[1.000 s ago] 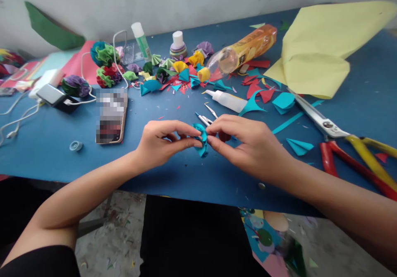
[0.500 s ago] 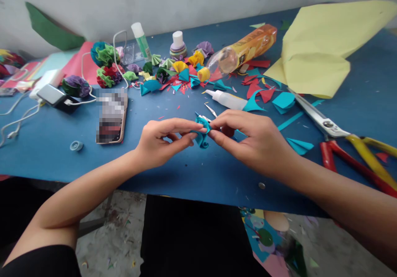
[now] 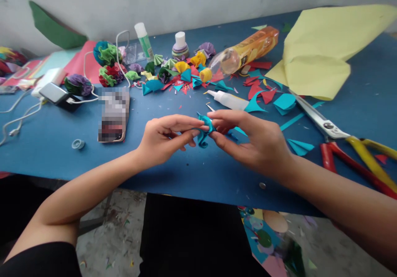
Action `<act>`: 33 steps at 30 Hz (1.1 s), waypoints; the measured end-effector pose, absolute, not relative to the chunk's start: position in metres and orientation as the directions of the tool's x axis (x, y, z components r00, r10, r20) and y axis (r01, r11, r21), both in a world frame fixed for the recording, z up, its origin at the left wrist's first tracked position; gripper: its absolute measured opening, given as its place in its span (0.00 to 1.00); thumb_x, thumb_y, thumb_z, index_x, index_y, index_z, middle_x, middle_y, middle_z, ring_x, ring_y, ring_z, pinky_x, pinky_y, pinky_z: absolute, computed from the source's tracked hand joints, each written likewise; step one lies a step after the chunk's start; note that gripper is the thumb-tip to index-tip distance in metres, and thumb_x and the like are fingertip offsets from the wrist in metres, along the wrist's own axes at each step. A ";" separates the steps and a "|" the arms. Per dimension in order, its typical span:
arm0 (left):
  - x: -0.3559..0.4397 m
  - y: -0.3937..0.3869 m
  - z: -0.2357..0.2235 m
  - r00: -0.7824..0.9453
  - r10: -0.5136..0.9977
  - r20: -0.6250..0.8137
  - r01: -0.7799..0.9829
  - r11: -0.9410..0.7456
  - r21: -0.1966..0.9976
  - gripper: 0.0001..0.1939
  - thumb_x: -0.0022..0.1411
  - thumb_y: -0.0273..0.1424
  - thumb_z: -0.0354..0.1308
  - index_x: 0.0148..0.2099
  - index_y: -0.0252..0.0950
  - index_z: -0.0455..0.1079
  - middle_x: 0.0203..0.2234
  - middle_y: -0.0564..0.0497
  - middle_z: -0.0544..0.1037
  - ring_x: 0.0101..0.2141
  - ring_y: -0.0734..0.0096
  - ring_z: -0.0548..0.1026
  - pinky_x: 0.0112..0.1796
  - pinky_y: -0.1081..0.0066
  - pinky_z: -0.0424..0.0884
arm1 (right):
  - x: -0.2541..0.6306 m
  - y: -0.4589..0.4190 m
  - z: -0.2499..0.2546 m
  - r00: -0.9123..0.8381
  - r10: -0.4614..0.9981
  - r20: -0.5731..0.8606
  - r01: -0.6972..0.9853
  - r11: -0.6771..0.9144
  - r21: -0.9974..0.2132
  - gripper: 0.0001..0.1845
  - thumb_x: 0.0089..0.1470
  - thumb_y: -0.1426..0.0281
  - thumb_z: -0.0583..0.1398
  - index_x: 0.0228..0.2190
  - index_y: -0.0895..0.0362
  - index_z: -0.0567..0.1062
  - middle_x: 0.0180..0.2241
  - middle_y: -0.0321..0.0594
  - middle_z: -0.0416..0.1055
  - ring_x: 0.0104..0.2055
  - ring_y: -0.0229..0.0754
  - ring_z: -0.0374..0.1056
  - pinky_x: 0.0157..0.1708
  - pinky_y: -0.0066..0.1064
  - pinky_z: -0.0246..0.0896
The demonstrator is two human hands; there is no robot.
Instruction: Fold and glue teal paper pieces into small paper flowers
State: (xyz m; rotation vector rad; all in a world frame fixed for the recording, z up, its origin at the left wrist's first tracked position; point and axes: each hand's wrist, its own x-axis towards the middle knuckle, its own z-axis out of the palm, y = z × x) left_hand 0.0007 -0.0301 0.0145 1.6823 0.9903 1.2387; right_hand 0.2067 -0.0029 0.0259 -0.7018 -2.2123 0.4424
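Between my hands, above the blue table point(image 3: 173, 177), is a small curled turquoise paper piece point(image 3: 204, 138), ruffled like a petal. My left hand point(image 3: 164, 138) pinches its left side, with the index finger laid across it and the thumb beneath. On its right edge, my right hand point(image 3: 251, 140) has thumb and fingers closed around the paper. Partly hidden behind the right hand lies a thin pointed tool point(image 3: 210, 107). Just beyond is a white glue bottle point(image 3: 231, 101) with a narrow nozzle, touching a turquoise paper scrap point(image 3: 257, 104).
Large scissors point(image 3: 333, 128) with red and yellow handles lie at right, below yellow paper point(image 3: 319, 53). An orange-labelled bottle point(image 3: 245, 53) lies on its side behind. Paper flowers point(image 3: 107, 53), a glue stick point(image 3: 144, 41), a phone point(image 3: 113, 115) and cables occupy the left and back.
The turquoise paper has turned in my fingers, its curled edge now facing me. My left index finger has slid across it, and my right fingers have shifted and loosened slightly.
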 end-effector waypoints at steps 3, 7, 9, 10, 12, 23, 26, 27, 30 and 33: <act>0.001 -0.031 0.015 0.226 0.921 0.317 0.089 -0.343 0.935 0.08 0.61 0.32 0.62 0.42 0.36 0.75 0.31 0.51 0.84 0.23 0.78 0.79 0.21 0.83 0.75 | 0.210 0.001 0.024 -0.655 0.462 0.598 0.290 0.885 -0.365 0.15 0.58 0.75 0.56 0.46 0.51 0.73 0.37 0.37 0.76 0.33 0.34 0.72 0.34 0.26 0.68; -0.001 -0.030 0.016 0.263 0.944 0.200 0.068 -0.225 0.972 0.13 0.60 0.36 0.63 0.46 0.36 0.75 0.33 0.49 0.84 0.23 0.76 0.79 0.20 0.82 0.75 | 0.213 0.008 0.022 -0.735 0.367 0.570 0.273 0.930 -0.246 0.15 0.61 0.75 0.52 0.40 0.49 0.76 0.37 0.37 0.74 0.33 0.33 0.71 0.32 0.24 0.66; -0.001 -0.029 0.016 0.286 0.948 0.142 0.071 -0.169 0.983 0.15 0.59 0.37 0.63 0.47 0.36 0.74 0.33 0.48 0.83 0.23 0.75 0.79 0.20 0.81 0.76 | 0.213 0.010 0.020 -0.752 0.372 0.544 0.266 0.927 -0.265 0.14 0.61 0.74 0.52 0.40 0.50 0.76 0.36 0.37 0.74 0.33 0.33 0.71 0.31 0.25 0.65; -0.001 -0.028 0.016 0.297 0.946 0.128 0.069 -0.155 0.986 0.15 0.59 0.36 0.64 0.47 0.36 0.75 0.33 0.48 0.83 0.23 0.75 0.79 0.20 0.81 0.76 | 0.213 0.011 0.019 -0.753 0.378 0.539 0.258 0.923 -0.286 0.13 0.61 0.74 0.52 0.40 0.51 0.75 0.35 0.38 0.73 0.32 0.34 0.70 0.31 0.25 0.65; -0.001 -0.027 0.015 0.315 0.941 0.121 0.065 -0.149 0.987 0.15 0.58 0.36 0.64 0.46 0.36 0.75 0.31 0.49 0.83 0.23 0.75 0.79 0.20 0.82 0.75 | 0.212 0.011 0.017 -0.747 0.392 0.537 0.242 0.912 -0.330 0.11 0.61 0.74 0.53 0.40 0.53 0.74 0.34 0.38 0.72 0.32 0.34 0.70 0.30 0.24 0.64; -0.002 -0.026 0.020 0.336 0.932 0.139 0.153 -0.200 0.968 0.10 0.56 0.33 0.66 0.40 0.36 0.79 0.24 0.51 0.82 0.21 0.74 0.79 0.21 0.81 0.77 | 0.210 0.008 0.017 -0.738 0.439 0.513 0.208 0.870 -0.446 0.10 0.59 0.74 0.54 0.36 0.51 0.74 0.32 0.37 0.72 0.31 0.34 0.70 0.30 0.24 0.64; -0.001 -0.026 0.021 0.326 0.936 0.131 0.156 -0.190 0.969 0.08 0.55 0.31 0.67 0.38 0.35 0.79 0.23 0.51 0.82 0.20 0.75 0.78 0.21 0.81 0.77 | 0.210 0.008 0.016 -0.736 0.432 0.521 0.199 0.874 -0.443 0.10 0.59 0.75 0.54 0.36 0.51 0.74 0.32 0.37 0.73 0.30 0.34 0.70 0.29 0.24 0.64; -0.001 -0.026 0.021 0.323 0.937 0.129 0.154 -0.186 0.970 0.08 0.55 0.32 0.67 0.38 0.35 0.79 0.23 0.51 0.82 0.20 0.74 0.79 0.21 0.81 0.77 | 0.209 0.008 0.016 -0.734 0.428 0.527 0.196 0.877 -0.439 0.09 0.59 0.75 0.54 0.36 0.51 0.74 0.32 0.37 0.73 0.30 0.33 0.70 0.29 0.23 0.64; -0.002 -0.027 0.020 0.315 0.939 0.136 0.147 -0.190 0.971 0.10 0.57 0.32 0.65 0.41 0.35 0.78 0.27 0.50 0.83 0.23 0.74 0.80 0.22 0.81 0.77 | 0.208 0.008 0.020 -0.712 0.439 0.548 0.205 0.876 -0.436 0.09 0.59 0.74 0.54 0.35 0.52 0.74 0.31 0.36 0.73 0.30 0.33 0.70 0.29 0.23 0.63; -0.002 -0.028 0.019 0.293 0.934 0.203 0.170 -0.260 0.951 0.12 0.59 0.30 0.62 0.46 0.36 0.75 0.35 0.48 0.83 0.27 0.74 0.80 0.22 0.82 0.76 | 0.207 0.006 0.025 -0.695 0.493 0.524 0.252 0.849 -0.464 0.09 0.59 0.73 0.54 0.34 0.52 0.74 0.30 0.36 0.73 0.31 0.34 0.71 0.30 0.24 0.64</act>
